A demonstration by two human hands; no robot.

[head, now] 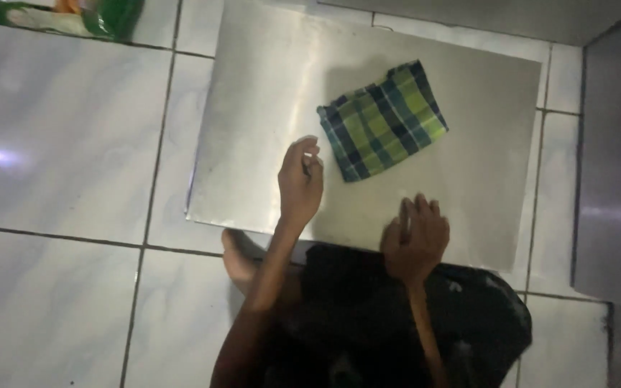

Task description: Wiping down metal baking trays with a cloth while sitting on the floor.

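1. Folded plaid cloth [382, 121] lying flat on metal sheet [267, 100], upper right area.
2. Left hand [300, 179] empty, loosely curled, just beside cloth's left corner.
3. Right hand [416, 241] empty, fingers spread, resting at sheet's near edge.
4. Best to pinch corners, keep edges aligned.

Green, blue and navy plaid folded cloth [382, 121], dull silver metal sheet [267, 93], glossy white floor tiles [59, 129], black garment [368, 302], green packet [73, 16]
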